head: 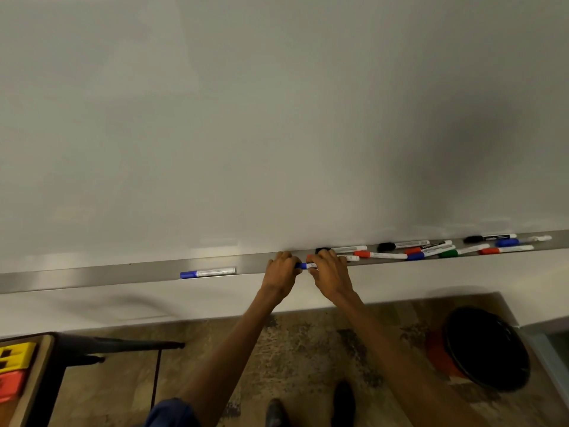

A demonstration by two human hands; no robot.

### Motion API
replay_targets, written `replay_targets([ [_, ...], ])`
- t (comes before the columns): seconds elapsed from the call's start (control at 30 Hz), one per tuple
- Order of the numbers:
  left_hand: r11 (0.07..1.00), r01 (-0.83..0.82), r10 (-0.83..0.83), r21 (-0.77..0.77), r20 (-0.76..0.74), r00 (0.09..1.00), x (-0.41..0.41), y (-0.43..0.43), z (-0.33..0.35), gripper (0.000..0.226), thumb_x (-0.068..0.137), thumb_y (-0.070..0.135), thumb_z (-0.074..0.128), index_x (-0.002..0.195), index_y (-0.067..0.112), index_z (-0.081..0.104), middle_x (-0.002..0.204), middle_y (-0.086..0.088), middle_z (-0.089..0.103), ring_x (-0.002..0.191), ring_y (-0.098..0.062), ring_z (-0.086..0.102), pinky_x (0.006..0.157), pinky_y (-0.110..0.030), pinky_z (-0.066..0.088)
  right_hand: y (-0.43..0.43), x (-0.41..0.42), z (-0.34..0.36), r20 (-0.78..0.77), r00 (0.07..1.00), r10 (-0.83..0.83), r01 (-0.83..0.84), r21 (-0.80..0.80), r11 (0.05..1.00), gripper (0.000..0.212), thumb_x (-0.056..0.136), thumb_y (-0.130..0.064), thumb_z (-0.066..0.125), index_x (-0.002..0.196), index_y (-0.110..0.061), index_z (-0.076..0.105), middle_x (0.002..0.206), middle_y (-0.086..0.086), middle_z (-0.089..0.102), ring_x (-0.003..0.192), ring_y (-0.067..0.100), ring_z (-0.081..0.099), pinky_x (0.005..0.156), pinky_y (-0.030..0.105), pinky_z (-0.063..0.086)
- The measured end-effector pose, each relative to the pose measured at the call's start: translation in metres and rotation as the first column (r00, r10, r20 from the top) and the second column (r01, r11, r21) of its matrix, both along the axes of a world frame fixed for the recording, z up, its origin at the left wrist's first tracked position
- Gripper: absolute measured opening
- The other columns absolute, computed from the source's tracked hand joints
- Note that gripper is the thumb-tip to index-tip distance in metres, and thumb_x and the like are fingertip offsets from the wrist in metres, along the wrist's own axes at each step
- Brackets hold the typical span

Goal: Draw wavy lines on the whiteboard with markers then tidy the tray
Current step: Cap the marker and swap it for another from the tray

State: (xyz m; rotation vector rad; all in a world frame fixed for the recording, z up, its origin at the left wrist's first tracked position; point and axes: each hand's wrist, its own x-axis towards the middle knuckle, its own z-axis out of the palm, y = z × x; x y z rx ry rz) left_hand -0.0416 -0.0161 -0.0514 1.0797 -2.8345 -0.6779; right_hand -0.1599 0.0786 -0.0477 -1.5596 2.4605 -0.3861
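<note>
Centre of the frame, just over the front lip of the tray: one blue-capped marker, lying level, gripped at both ends. On its cap end, the left hand, fingers curled round the blue. On its white barrel, the right hand, fingers curled likewise, most of the barrel hidden under them. Cannot tell whether cap and barrel are joined or parted.

Along the tray, eleven more markers, all lying flat. Left of centre, alone: one lone blue marker, well apart from the rest. From behind the right hand out to the right edge: a loose scatter of ten. Three black-capped, four red-capped (one half hidden under the right hand), two blue-capped, one green-capped marker. Several touching or crossing right of centre.

Filling the upper two thirds: one whiteboard, plain grey-white, with a soft shadow at the right.

Along the bottom: patterned floor and two dark shoes at bottom centre. Lower right: one round black bin-like thing on an orange base. Lower left: one worktop corner bearing one yellow block and one red block.
</note>
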Motion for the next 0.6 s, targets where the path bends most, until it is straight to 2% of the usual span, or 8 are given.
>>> replay_targets([
  [0.17, 0.999, -0.001, 0.005, 0.038, -0.097, 0.995, 0.010, -0.003, 0.006, 0.022, 0.097, 0.024, 0.056, 0.113, 0.017, 0.069, 0.107, -0.006, 0.065, 0.097, -0.022, 0.057, 0.088, -0.036, 0.048, 0.001, -0.010, 0.000, 0.059, 0.994, 0.096, -0.094, -0.039, 0.995, 0.027, 0.097, -0.028, 0.055, 0.120, -0.018, 0.063, 0.121, 0.007, 0.058, 0.115, 0.024, 0.050, 0.099, 0.037, 0.038],
  [0.23, 0.987, -0.041, 0.076, 0.153, -0.232, 0.970, 0.014, -0.004, 0.022, 0.020, 0.096, 0.024, 0.058, 0.109, 0.016, 0.071, 0.104, -0.005, 0.067, 0.092, -0.018, 0.058, 0.083, -0.030, 0.048, 0.001, -0.011, 0.010, 0.131, 0.984, 0.123, -0.107, -0.121, 0.987, 0.024, 0.096, -0.024, 0.057, 0.116, -0.013, 0.064, 0.115, 0.008, 0.059, 0.107, 0.024, 0.054, 0.093, 0.035, 0.044],
  [0.27, 0.964, -0.082, 0.166, 0.253, -0.331, 0.929, 0.016, -0.004, 0.032, 0.017, 0.095, 0.023, 0.060, 0.106, 0.015, 0.070, 0.101, -0.003, 0.067, 0.089, -0.014, 0.058, 0.079, -0.027, 0.048, 0.001, -0.011, 0.018, 0.167, 0.977, 0.133, -0.103, -0.177, 0.979, 0.022, 0.097, -0.023, 0.055, 0.113, -0.011, 0.063, 0.111, 0.009, 0.060, 0.101, 0.023, 0.056, 0.089, 0.035, 0.048],
  [0.33, 0.890, -0.125, 0.365, 0.439, -0.519, 0.773, 0.015, -0.001, 0.062, 0.011, 0.092, 0.021, 0.065, 0.100, 0.014, 0.068, 0.092, 0.000, 0.067, 0.082, -0.007, 0.059, 0.074, -0.023, 0.048, 0.001, -0.006, 0.042, 0.234, 0.963, 0.137, -0.070, -0.274, 0.959, 0.018, 0.101, -0.026, 0.046, 0.106, -0.014, 0.058, 0.098, 0.004, 0.058, 0.085, 0.018, 0.056, 0.077, 0.034, 0.052],
  [0.4, 0.845, -0.094, 0.462, 0.527, -0.630, 0.624, 0.009, 0.003, 0.098, 0.010, 0.093, 0.021, 0.064, 0.096, 0.012, 0.067, 0.089, 0.001, 0.068, 0.082, -0.006, 0.061, 0.075, -0.021, 0.050, -0.003, 0.005, 0.075, 0.294, 0.950, 0.105, 0.005, -0.352, 0.936, 0.018, 0.103, -0.031, 0.038, 0.102, -0.018, 0.050, 0.084, -0.002, 0.053, 0.069, 0.013, 0.053, 0.064, 0.027, 0.050],
  [0.5, 0.842, 0.037, 0.449, 0.539, -0.736, 0.506, -0.006, 0.007, 0.160, 0.020, 0.099, 0.022, 0.052, 0.094, 0.008, 0.066, 0.085, -0.002, 0.066, 0.082, -0.012, 0.061, 0.078, -0.023, 0.050, -0.014, 0.021, 0.131, 0.350, 0.935, 0.053, 0.153, -0.535, 0.831, 0.027, 0.100, -0.037, 0.040, 0.105, -0.014, 0.053, 0.080, -0.004, 0.057, 0.063, 0.010, 0.055, 0.059, 0.019, 0.047],
  [0.6, 0.843, 0.156, 0.410, 0.514, -0.803, 0.433, -0.015, 0.007, 0.215, 0.029, 0.104, 0.020, 0.042, 0.096, 0.001, 0.063, 0.082, -0.005, 0.063, 0.081, -0.014, 0.060, 0.077, -0.023, 0.050, -0.024, 0.029, 0.188, 0.352, 0.934, 0.055, 0.194, -0.633, 0.749, 0.039, 0.099, -0.043, 0.038, 0.121, -0.015, 0.054, 0.092, -0.003, 0.067, 0.073, 0.009, 0.062, 0.066, 0.017, 0.051],
])
